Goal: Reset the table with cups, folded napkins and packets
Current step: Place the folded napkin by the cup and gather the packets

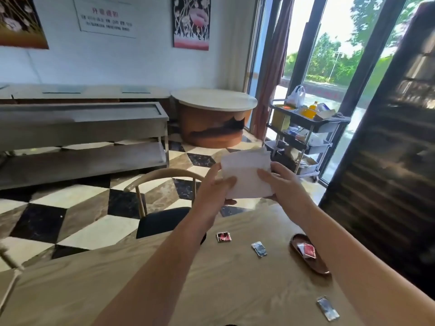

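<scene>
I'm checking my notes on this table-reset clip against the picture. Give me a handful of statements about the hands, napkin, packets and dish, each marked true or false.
1. Both hands hold the white napkin above the table. True: left hand and right hand grip its sides.
2. The wooden dish holds nothing. False: a red packet lies in it.
3. A red packet lies loose on the table near the far edge. True.
4. All loose packets are red. False: two silver packets also lie there.
5. A cup stands by the dish. False: no cup is visible.
</scene>
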The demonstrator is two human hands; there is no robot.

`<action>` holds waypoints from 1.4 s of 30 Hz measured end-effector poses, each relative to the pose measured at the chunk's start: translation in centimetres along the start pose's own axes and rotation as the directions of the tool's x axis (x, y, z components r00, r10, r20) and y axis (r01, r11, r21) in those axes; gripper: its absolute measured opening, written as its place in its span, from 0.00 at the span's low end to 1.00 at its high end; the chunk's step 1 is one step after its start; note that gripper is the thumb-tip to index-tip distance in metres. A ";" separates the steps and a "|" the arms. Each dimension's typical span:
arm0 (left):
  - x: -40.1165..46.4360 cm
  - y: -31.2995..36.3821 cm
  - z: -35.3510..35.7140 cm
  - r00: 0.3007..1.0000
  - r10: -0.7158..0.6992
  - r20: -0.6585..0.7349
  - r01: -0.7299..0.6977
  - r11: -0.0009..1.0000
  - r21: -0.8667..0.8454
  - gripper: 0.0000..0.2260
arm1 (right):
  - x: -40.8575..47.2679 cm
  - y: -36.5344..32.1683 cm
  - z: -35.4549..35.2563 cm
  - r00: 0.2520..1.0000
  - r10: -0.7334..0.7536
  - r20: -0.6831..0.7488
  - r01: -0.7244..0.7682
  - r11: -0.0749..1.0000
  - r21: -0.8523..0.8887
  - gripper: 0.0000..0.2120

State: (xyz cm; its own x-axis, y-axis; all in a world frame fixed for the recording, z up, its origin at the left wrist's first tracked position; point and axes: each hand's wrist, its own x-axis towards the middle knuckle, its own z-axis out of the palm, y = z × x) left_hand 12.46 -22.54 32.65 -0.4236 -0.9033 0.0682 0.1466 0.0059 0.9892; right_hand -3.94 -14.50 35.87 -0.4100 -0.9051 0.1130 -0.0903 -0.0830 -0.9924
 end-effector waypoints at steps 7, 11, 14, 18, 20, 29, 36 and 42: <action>10.0 -11.1 4.6 0.951 -0.253 -0.178 0.251 0.967 -0.035 0.14 | 12.4 12.4 -4.8 0.965 0.241 0.104 -0.243 0.970 0.004 0.06; 13.0 -18.1 5.9 0.876 -0.434 -0.209 0.430 0.900 -0.066 0.08 | 17.0 20.3 -6.8 0.911 0.392 0.128 -0.392 0.920 -0.027 0.05; 14.9 -23.1 6.6 0.801 -0.542 -0.255 0.556 0.831 -0.020 0.09 | 19.3 26.0 -7.9 0.866 0.482 0.130 -0.481 0.876 -0.044 0.04; 16.7 -28.9 6.7 0.769 -0.538 -0.345 0.638 0.626 0.447 0.15 | 21.4 32.2 -8.7 0.809 0.578 0.109 -0.576 0.816 -0.047 0.04; 17.4 -31.9 6.3 0.819 -0.497 -0.286 0.515 0.417 0.749 0.19 | 22.4 34.8 -8.6 0.777 0.621 0.098 -0.620 0.783 -0.048 0.04; 18.7 -39.5 4.9 0.754 -0.652 -0.084 0.126 0.017 0.992 0.31 | 25.9 41.2 -6.2 0.681 0.724 0.111 -0.728 0.685 0.003 0.04; 12.9 -41.4 4.9 0.808 -0.574 -0.135 0.154 -0.016 0.988 0.36 | 26.2 43.0 -2.0 0.640 0.748 0.177 -0.758 0.652 -0.014 0.03; 9.5 -40.4 5.1 0.812 -0.556 -0.179 0.242 0.042 0.969 0.35 | 25.3 44.0 1.9 0.598 0.777 0.197 -0.753 0.629 -0.191 0.09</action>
State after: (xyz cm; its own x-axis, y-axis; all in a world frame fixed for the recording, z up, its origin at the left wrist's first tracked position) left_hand -2.06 -29.15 -6.02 -0.2655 -0.8131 -0.5180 -0.9630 0.1973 0.1839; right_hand -16.61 -41.82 -5.04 -0.1370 -0.6882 -0.7125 0.0783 0.7095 -0.7004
